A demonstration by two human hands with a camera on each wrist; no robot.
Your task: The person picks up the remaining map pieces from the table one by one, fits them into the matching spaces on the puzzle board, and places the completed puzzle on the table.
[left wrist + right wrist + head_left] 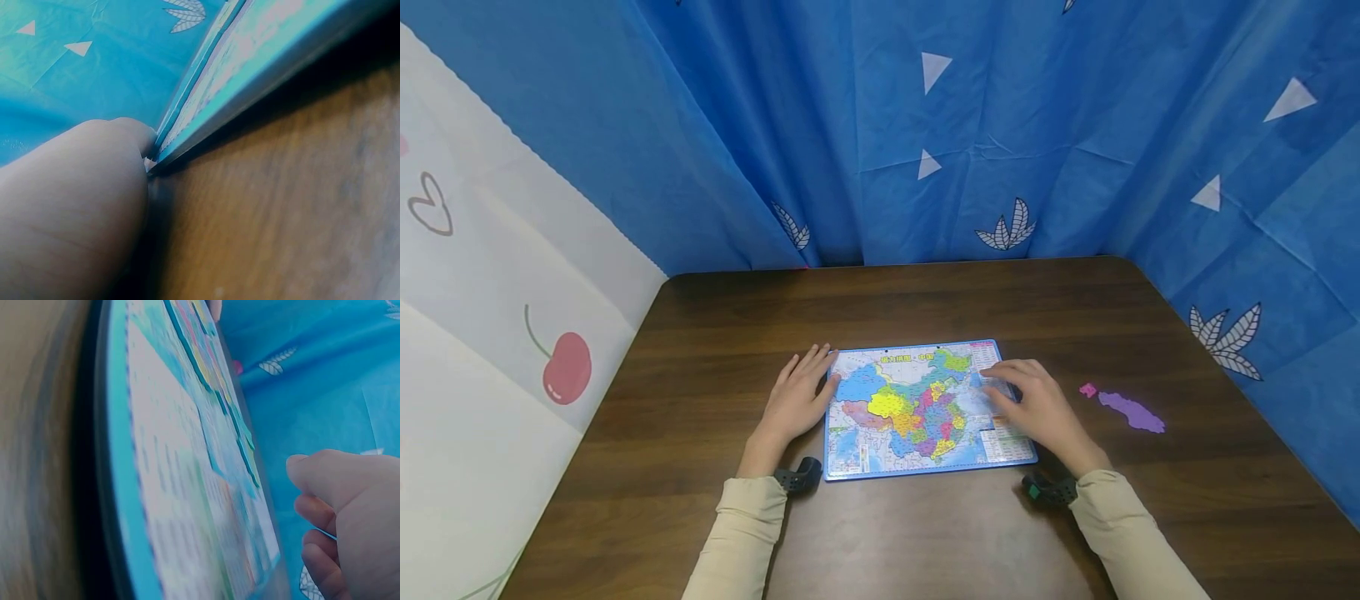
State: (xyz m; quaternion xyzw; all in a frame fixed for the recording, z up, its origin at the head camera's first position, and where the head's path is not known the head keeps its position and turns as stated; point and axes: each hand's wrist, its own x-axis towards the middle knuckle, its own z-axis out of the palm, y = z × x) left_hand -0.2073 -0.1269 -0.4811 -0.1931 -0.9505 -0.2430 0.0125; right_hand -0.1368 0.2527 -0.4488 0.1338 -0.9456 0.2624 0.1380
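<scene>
A map puzzle board (850,462) with a blue border lies flat on the table, its coloured pieces forming a map of China. White shows at the map's upper middle. My left hand (796,398) rests at the board's left edge, fingers extended and the thumb at the rim; in the left wrist view this hand (81,206) meets the board edge (250,103). Over the board's right side is my right hand (1039,406), fingers loosely bent with nothing between them. The right wrist view shows that hand (356,506) apart from the board surface (169,437).
To the right of the board, a long purple puzzle piece (1133,412) and a small pink puzzle piece (1087,390) lie on the brown wooden table (715,333). A blue curtain (865,125) hangs behind the table, and a white patterned cloth (490,333) stands on the left.
</scene>
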